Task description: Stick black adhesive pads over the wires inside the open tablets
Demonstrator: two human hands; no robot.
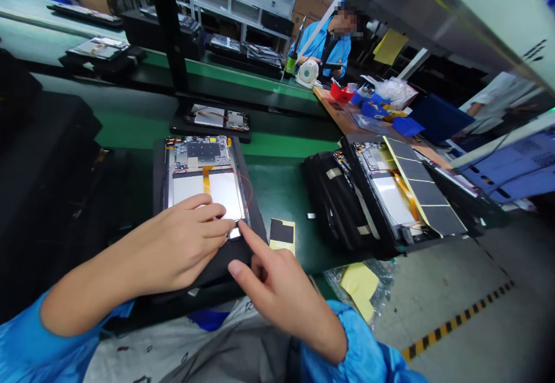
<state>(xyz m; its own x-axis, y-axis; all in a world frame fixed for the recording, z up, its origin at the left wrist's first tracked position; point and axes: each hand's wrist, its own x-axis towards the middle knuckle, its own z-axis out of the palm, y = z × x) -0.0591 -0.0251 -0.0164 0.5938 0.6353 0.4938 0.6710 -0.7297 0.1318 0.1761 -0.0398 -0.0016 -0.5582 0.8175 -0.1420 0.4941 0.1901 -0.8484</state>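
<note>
An opened tablet (238, 192) lies on a black foam pad (255, 215) in front of me, its circuit board (203, 152) at the far end. An orange ribbon cable (206, 179) crosses its silver battery, and a thin red wire loops past the right edge. My left hand (186, 244) rests over the tablet's near part, fingers bunched at the lower right corner; whatever they pinch is hidden. The right hand (277, 285) points its index fingertip onto a small dark spot at that corner, thumb held apart, other fingers curled.
Right of the tablet lie a yellow sheet with black pads (281, 231) and a small metallic piece (311, 216). Further right, more opened tablets (385, 192) are stacked on black foam. Another opened device (217, 117) sits behind. A co-worker (321, 42) is across the line.
</note>
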